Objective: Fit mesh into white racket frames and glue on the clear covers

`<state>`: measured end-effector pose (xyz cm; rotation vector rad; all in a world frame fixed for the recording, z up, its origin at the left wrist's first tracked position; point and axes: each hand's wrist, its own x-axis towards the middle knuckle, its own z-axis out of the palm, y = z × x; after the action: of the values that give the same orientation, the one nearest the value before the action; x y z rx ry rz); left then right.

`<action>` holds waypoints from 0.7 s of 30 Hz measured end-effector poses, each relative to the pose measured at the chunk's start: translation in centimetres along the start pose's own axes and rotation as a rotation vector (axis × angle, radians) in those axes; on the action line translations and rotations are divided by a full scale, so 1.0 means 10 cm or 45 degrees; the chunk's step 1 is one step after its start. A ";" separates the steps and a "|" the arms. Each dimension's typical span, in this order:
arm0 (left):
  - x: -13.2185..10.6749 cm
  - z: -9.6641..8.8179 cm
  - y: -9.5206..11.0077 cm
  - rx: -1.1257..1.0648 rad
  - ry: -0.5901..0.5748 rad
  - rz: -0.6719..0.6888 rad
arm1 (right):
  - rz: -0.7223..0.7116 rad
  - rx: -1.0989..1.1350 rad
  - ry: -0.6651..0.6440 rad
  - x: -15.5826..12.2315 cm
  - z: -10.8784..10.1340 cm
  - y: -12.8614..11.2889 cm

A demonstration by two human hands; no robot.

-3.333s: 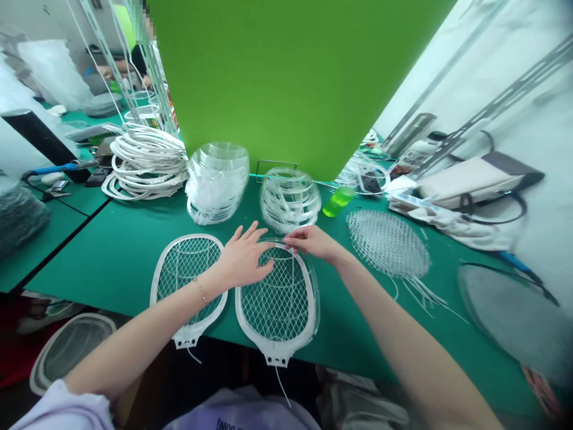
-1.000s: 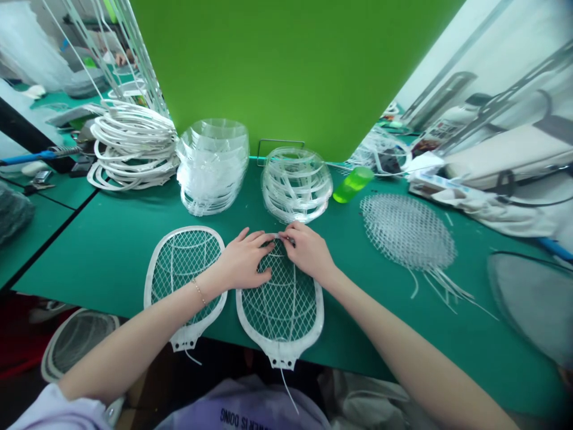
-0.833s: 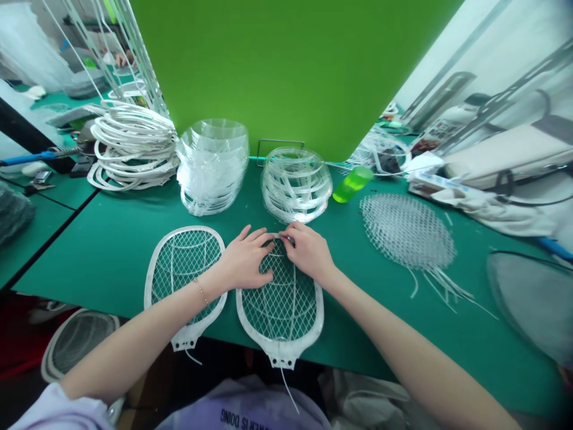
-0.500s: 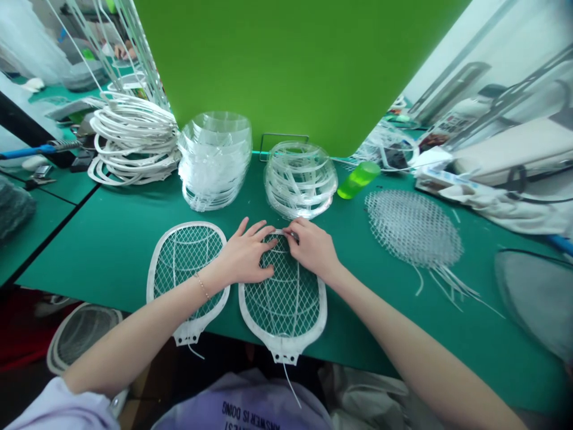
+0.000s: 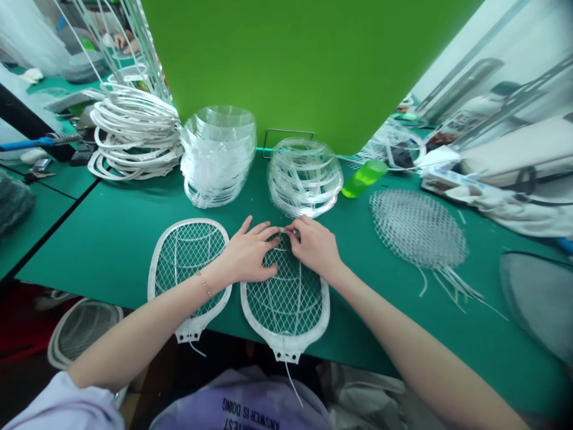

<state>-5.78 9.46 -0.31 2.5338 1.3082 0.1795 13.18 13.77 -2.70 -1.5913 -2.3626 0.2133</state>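
Note:
A white oval racket frame with a diamond mesh lies on the table in front of me, its narrow end toward my body and a thin white wire trailing from it. Across its upper left rim rests my left hand, palm down with fingers spread. My right hand pinches the top rim, thumb and fingertips together; a small glint shows at the fingertips, too small to name. To the left lies a second meshed racket frame, partly covered by my left forearm.
Behind my hands stand stacks of clear plastic rings and clear oval covers, with white frames farther left. A green cylinder and a pile of mesh sheets lie right. A green panel rises behind.
The view has shifted slightly, so everything sits a little farther right. Both hands keep nearly the same pose on the racket frame.

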 end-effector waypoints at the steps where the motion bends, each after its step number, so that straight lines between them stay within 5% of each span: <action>1: 0.00 0.00 0.00 0.003 -0.001 -0.001 | -0.001 -0.013 -0.004 0.00 0.00 0.00; 21: 0.03 0.02 -0.03 -0.044 -0.018 0.020 | -0.027 0.054 -0.125 0.07 -0.05 0.07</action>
<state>-5.77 9.77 -0.60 2.5127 1.2687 0.1852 13.68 14.68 -2.31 -1.5693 -2.4296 0.3420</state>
